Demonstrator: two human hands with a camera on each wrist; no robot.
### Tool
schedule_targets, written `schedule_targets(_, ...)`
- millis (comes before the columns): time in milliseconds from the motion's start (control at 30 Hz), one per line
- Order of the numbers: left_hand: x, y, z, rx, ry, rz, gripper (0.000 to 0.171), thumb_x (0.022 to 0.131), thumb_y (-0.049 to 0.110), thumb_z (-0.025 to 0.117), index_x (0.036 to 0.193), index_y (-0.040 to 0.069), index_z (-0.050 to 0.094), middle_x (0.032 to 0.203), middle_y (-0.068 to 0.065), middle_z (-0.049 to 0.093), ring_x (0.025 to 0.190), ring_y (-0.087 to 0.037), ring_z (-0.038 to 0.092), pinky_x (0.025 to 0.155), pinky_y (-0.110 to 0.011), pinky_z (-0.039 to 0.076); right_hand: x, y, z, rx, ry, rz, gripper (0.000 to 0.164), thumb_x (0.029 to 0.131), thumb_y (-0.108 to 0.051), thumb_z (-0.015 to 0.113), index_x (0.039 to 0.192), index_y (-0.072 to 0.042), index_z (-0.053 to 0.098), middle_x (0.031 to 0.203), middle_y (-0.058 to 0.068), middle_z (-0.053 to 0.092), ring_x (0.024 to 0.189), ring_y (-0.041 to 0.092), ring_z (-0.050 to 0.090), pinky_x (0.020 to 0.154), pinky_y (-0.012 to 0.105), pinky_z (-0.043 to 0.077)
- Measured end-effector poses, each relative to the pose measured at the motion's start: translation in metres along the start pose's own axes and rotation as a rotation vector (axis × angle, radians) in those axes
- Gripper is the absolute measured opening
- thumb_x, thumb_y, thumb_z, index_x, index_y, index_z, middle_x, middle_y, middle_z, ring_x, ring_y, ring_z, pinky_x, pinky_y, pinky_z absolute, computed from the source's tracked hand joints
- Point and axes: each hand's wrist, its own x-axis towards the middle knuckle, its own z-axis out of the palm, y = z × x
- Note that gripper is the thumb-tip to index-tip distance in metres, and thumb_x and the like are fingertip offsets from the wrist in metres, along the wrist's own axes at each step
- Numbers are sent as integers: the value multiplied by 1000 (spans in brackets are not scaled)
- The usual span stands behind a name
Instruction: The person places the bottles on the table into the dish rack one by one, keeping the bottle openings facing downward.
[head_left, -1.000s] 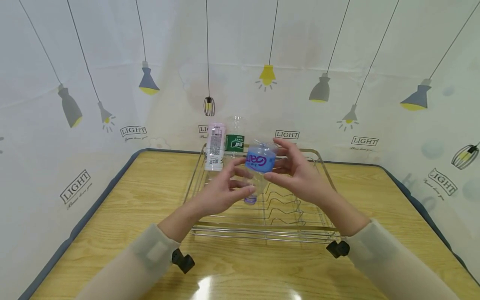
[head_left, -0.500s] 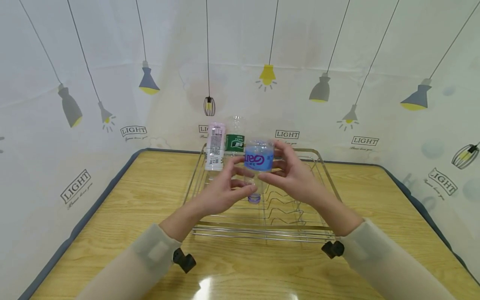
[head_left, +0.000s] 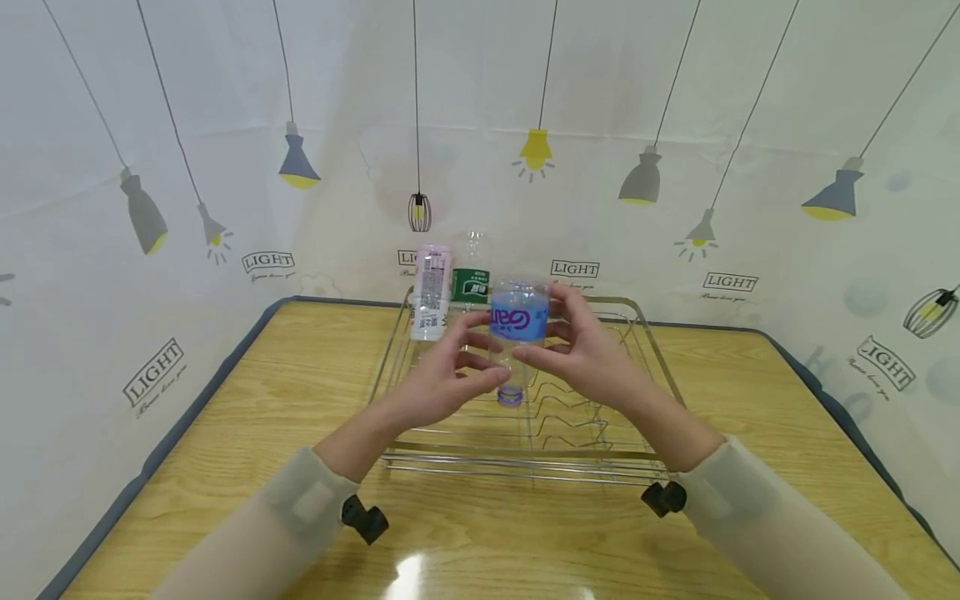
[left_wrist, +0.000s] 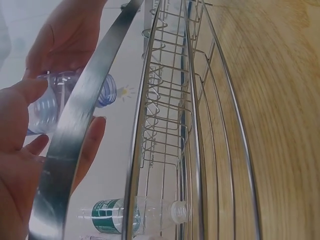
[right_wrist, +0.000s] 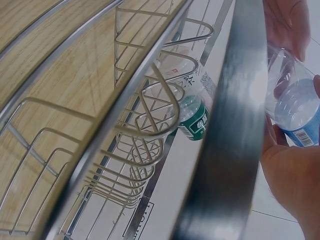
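Note:
A clear plastic bottle (head_left: 519,318) with a blue label and purple lettering is upside down over the wire rack, its purple-ringed neck pointing down. My right hand (head_left: 592,354) grips it around the label, thumb in front and fingers at the far side. Lower down, my left hand (head_left: 431,379) holds it near the shoulder from the left, fingers curved and thumb by the neck. In the left wrist view, the rack's flat rim crosses in front of the bottle (left_wrist: 42,112). The right wrist view shows the bottle's blue label (right_wrist: 305,125) beside the right palm.
The metal dish rack (head_left: 525,454) stands on the wooden table (head_left: 247,383). At its back left, a pink-and-white bottle (head_left: 431,292) and a green-labelled clear bottle (head_left: 471,285) are upside down side by side. A printed cloth wall (head_left: 480,100) rises behind the table.
The bottle has gone from tilted to nearly upright, its neck swinging slightly right. My right hand has moved a little left with it; the left hand has barely moved.

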Motion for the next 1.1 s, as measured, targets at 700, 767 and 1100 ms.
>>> schedule_targets(700,-51,-19,-66,237,195,0,43,108,23,72,148,16,61,145,-8,67,129,-29,69,99,-36,61,-1,-1,-19,1,69,-36,83,102,-4,77,168,-8,27,146,21,52,127,33,64,99,21,61)
schedule_targets(767,-57,-21,-75,270,224,-7,43,108,23,73,149,16,61,147,-7,65,128,-28,68,99,-32,60,0,-5,-23,-13,83,-27,83,103,-7,77,169,-8,26,146,20,52,128,32,64,100,19,60)
schedule_targets(1100,-82,-36,-98,359,283,-69,46,109,29,71,151,13,60,155,-13,57,130,-33,65,103,-34,56,12,-12,-40,1,156,-23,83,104,-16,77,169,-11,25,147,16,51,123,24,64,97,20,61)
